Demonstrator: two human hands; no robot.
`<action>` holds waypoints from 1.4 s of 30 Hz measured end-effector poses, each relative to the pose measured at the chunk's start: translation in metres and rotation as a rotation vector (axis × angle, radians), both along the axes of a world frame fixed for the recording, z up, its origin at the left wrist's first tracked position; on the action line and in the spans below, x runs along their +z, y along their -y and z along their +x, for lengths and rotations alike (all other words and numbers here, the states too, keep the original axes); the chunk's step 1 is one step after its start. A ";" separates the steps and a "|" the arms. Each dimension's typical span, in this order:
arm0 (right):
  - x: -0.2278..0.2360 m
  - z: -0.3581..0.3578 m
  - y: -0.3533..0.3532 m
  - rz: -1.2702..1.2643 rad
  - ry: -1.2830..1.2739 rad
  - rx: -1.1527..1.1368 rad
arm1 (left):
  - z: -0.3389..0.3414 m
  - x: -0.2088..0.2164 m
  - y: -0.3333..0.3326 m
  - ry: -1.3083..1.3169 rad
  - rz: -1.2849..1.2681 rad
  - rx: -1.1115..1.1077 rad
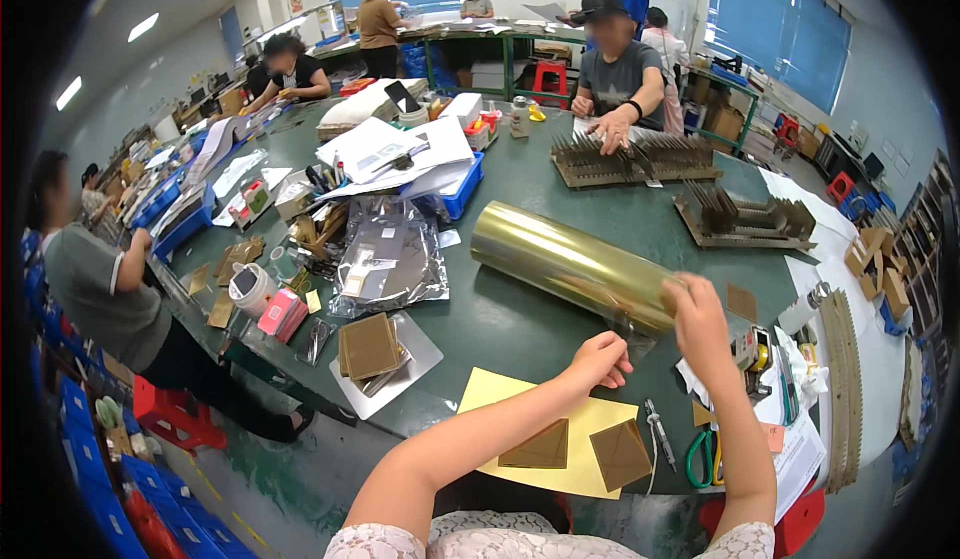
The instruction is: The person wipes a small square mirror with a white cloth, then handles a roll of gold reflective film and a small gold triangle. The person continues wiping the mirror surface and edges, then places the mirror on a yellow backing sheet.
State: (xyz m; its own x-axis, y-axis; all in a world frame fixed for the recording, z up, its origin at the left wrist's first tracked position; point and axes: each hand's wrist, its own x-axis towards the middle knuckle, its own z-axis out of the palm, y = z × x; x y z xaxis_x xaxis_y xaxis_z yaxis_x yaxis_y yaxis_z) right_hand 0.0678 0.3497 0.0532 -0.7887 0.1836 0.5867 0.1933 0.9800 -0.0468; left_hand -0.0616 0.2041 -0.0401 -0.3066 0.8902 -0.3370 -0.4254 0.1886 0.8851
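A large shiny gold roll of film [565, 264] lies slantwise on the green table, its near end toward me. My right hand [700, 324] is at that near end, fingers bent against the roll's edge. Just left of it, below the roll, my left hand [600, 361] is closed with curled fingers; what it holds, if anything, is hidden. A clear loose flap of film [635, 331] shows between the hands. Under my left forearm lies a yellow sheet [485, 394] with brown square plates [620, 454] on it.
A stack of brown plates [370, 346] sits on a grey sheet to the left. Green-handled scissors [703, 459], a pen-like tool [660, 434] and a tape measure [755, 351] lie at right. Slotted racks [745, 221] stand beyond the roll, where a co-worker's hand [612, 131] touches one.
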 end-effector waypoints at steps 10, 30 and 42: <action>-0.010 0.003 0.044 -0.095 0.039 0.074 | -0.002 -0.005 -0.005 -0.028 0.139 -0.095; -0.022 -0.022 0.047 0.004 0.181 0.091 | 0.014 -0.046 -0.015 -0.161 0.212 -0.074; -0.034 -0.020 0.053 0.142 0.165 0.163 | -0.053 0.001 0.025 -0.091 0.032 0.058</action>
State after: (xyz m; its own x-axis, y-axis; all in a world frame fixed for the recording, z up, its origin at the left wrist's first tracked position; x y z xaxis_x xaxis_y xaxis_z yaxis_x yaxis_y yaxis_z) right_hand 0.0477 0.2966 0.0197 -0.8881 -0.0285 0.4587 0.0264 0.9933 0.1127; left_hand -0.1148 0.1794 -0.0391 -0.3854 0.8800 -0.2775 -0.3526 0.1375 0.9256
